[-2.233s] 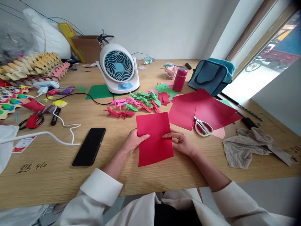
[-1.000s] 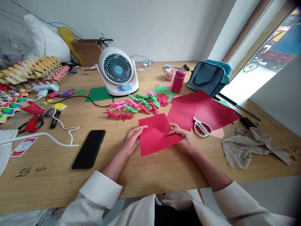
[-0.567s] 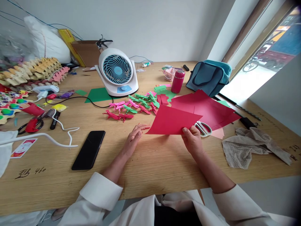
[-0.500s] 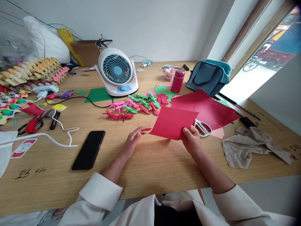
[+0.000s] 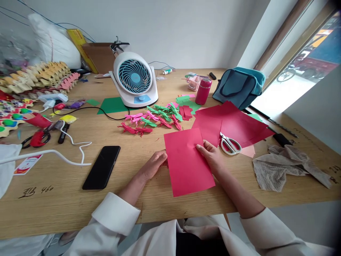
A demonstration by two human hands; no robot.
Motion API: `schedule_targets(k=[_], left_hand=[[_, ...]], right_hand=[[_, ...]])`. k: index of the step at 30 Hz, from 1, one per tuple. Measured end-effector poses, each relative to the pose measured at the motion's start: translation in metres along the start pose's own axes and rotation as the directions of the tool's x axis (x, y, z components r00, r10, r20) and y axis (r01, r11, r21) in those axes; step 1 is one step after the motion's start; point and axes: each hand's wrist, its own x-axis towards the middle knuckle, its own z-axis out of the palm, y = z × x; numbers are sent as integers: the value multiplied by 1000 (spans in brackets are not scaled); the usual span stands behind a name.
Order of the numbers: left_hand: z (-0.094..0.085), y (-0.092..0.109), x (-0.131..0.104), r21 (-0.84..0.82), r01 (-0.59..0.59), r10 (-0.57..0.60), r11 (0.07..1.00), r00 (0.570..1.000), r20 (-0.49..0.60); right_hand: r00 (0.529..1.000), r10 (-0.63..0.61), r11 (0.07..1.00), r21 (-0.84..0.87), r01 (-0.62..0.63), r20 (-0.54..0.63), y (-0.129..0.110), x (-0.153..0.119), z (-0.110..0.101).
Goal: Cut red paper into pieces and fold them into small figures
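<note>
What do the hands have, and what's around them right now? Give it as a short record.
Right hand: grips the red sheet, thumb on its front
Left hand: at the sheet's left edge, fingers partly hidden
Beyond sheet: pink, green and red paper cutouts
Scissors: to the sheet's right
Phone: face up, left of the left hand
Far right: cloth
Farther back: fan, bottle, bag

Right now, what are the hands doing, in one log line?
right hand: holding red sheet, thumb on top | left hand: at sheet's left edge, grip unclear | scissors: unheld, right of right hand
</note>
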Motion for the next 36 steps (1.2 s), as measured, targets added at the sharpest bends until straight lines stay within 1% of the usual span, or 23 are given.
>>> schedule_targets(k=[4, 7, 11, 14, 17, 20, 22, 25, 28, 30, 32, 36], left_hand=[[5, -4, 2, 56, 75, -67, 996, 988, -142], [6, -6, 4, 66, 98, -80, 993, 967, -240], [3, -5, 6, -33, 59, -66, 998, 940, -334], [0, -1, 7, -132, 6, -58, 991, 916, -398], [-2, 3, 7, -245, 3, -107, 970, 904, -414], [-2, 7, 7, -328, 22, -156, 945, 908, -388], [-2, 7, 7, -360, 46, -185, 932, 914, -362], [-1, 5, 6, -354, 72, -201, 932, 917, -344], [-3, 3, 7, -305, 56, -167, 951, 921, -353], [-5, 1, 8, -287, 41, -146, 957, 923, -357], [-7, -1, 9, -285, 26, -136, 958, 918, -372], [-11, -5, 11, -294, 29, -157, 955, 894, -421]], right_hand=[[997, -43, 998, -34, 45, 58, 3, 2, 6], [989, -96, 988, -111, 108, 111, 3, 2, 4], [983, -162, 958, -228, 177, 81, 2, 1, -2], [982, -155, 955, -238, 178, 109, 4, 0, -6], [967, -170, 945, -248, 214, 189, 6, 0, -7], [932, -213, 926, -243, 288, 292, 9, 0, -8], [910, -246, 904, -261, 340, 334, 11, 0, -8], [866, -260, 823, -371, 431, 428, 13, 0, -10], [810, -242, 704, -478, 525, 534, 10, 0, -11], [791, -235, 642, -521, 563, 566, 8, 0, -10], [784, -214, 611, -546, 573, 583, 6, 0, -8], [768, -154, 591, -565, 575, 621, 6, -1, -7]])
